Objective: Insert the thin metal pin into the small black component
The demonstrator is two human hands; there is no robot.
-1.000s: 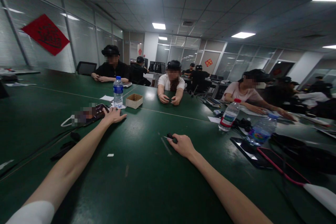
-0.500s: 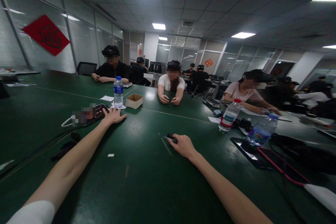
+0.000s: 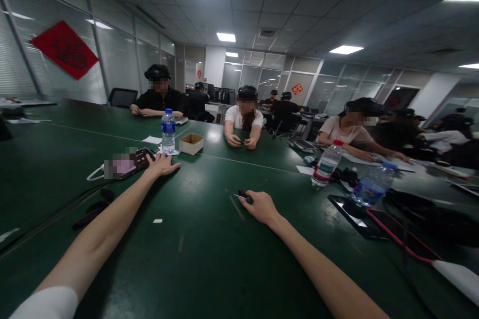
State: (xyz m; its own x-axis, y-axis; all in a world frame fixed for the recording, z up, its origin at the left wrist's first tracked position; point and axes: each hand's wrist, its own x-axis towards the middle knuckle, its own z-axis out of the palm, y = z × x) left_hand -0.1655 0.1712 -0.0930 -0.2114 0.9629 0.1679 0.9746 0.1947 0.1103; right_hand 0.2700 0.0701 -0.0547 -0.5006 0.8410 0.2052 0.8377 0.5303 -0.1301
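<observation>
My left hand (image 3: 161,164) lies on the green table with its fingers spread, holding nothing. Its fingertips are near the base of a blue-capped water bottle (image 3: 168,132), and a phone (image 3: 140,160) lies just to its left. An open-topped pale box (image 3: 191,145) stands a little beyond that hand. My right hand (image 3: 262,207) rests on the table with its fingers closed around a small screwdriver (image 3: 244,195), which has a dark handle. The thin metal shaft points left; part of the handle is hidden by the fingers.
At right stand a red-capped bottle (image 3: 326,165) and another bottle (image 3: 374,185). A dark tablet (image 3: 355,217) and a red-edged phone (image 3: 402,237) lie nearer. Black cables (image 3: 48,219) run along the left. A white scrap (image 3: 157,221) lies between my arms. Several people sit around.
Both my hands stay where they were. The phone's blurred screen has turned from orange to pinkish. A person at the right has shifted a hand outward over papers.
</observation>
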